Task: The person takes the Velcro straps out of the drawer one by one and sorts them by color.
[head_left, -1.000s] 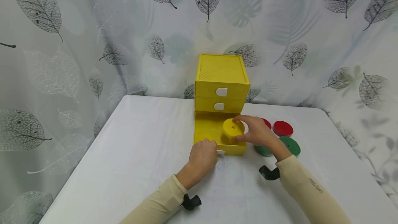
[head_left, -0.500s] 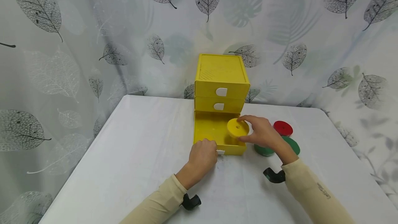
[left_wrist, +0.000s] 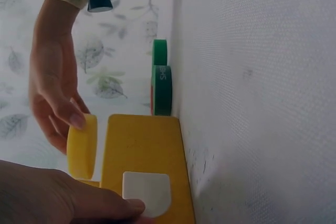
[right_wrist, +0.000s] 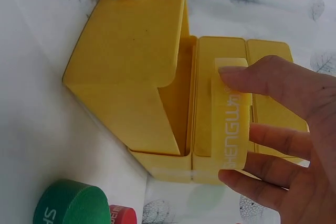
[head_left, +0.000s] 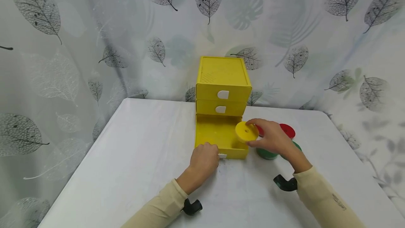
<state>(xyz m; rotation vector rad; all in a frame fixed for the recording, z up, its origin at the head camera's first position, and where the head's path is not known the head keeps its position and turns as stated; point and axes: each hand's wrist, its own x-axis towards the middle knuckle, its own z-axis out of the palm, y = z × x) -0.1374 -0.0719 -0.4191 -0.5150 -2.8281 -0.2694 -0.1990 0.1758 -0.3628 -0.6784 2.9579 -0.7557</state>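
Observation:
My right hand pinches a yellow tape roll between thumb and fingers, above the right side of the pulled-out bottom drawer. Printed lettering shows on the roll in the right wrist view. Curled at the drawer's front edge, my left hand grips it, its thumb at the white pull tab in the left wrist view. The drawer belongs to a yellow three-drawer box, whose upper two drawers are closed. No contents show in the visible part of the drawer.
Right of the drawer, a green roll and a red roll lie on the white table. Another red one and another green one are partly covered by my right hand. Behind the box hangs a leaf-patterned curtain.
My right hand has carried the yellow tape roll rightward from over the drawer to its right side. The left hand keeps its grip on the drawer front.

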